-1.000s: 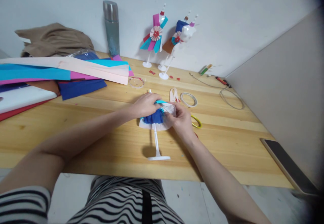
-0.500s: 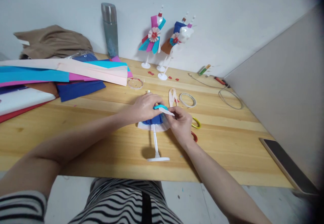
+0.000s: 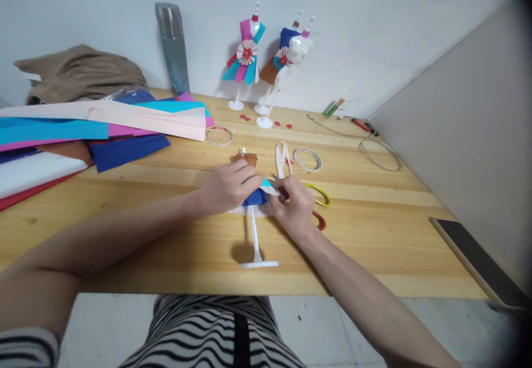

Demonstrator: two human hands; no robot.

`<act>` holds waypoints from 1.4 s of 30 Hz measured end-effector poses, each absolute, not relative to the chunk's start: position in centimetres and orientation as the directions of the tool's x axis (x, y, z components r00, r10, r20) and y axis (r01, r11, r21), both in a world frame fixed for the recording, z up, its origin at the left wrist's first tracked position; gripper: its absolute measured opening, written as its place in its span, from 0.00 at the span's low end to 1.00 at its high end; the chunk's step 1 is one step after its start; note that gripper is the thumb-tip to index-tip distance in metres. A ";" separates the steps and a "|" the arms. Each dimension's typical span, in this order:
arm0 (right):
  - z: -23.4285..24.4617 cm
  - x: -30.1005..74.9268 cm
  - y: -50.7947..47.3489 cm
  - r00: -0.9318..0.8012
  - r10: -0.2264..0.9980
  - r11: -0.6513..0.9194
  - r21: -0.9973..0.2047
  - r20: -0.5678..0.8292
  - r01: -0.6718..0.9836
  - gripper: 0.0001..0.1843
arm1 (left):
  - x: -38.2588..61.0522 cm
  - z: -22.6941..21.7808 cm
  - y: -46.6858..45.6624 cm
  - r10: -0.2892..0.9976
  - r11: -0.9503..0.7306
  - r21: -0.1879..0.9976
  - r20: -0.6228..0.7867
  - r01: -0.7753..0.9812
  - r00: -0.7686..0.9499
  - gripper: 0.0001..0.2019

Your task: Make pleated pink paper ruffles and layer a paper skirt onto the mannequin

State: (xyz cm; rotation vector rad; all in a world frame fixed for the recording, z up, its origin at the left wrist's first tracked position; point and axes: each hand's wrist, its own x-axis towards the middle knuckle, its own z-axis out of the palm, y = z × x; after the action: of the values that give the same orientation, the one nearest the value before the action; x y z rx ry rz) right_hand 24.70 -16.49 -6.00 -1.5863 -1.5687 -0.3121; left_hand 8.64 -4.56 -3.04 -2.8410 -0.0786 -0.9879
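A small mannequin on a white stand (image 3: 256, 246) leans over the wooden table (image 3: 374, 235), dressed in blue, brown and white paper (image 3: 254, 197). My left hand (image 3: 228, 184) is wrapped round its body, fingers closed. My right hand (image 3: 293, 204) pinches a pale paper strip with a cyan tip (image 3: 269, 187) at the figure's waist. Both hands touch the figure.
Two dressed mannequins (image 3: 245, 57) (image 3: 286, 57) and a steel bottle (image 3: 171, 46) stand by the wall. Coloured paper sheets (image 3: 103, 124) and brown cloth (image 3: 78, 71) lie left. Tape rings (image 3: 308, 159) (image 3: 219, 135), scissors handles (image 3: 318, 202), a cable (image 3: 378, 154) and a phone (image 3: 477, 260) lie right.
The figure's brown top has come into view above my left hand. My right hand has pulled the pale strip down to the waist. The view has shifted slightly right.
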 end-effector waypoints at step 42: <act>-4.8 24.9 -17.8 0.322 0.896 0.155 -0.894 0.307 0.420 0.12 | 9.4 -4.3 -5.8 -0.244 -0.944 -0.326 0.785 0.045 0.569 0.01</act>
State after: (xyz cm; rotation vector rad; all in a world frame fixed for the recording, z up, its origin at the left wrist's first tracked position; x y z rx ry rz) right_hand 24.89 -17.81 -4.83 -1.4550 -1.2817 0.5276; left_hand 9.39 -5.77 -4.29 -2.4953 0.1632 -1.3186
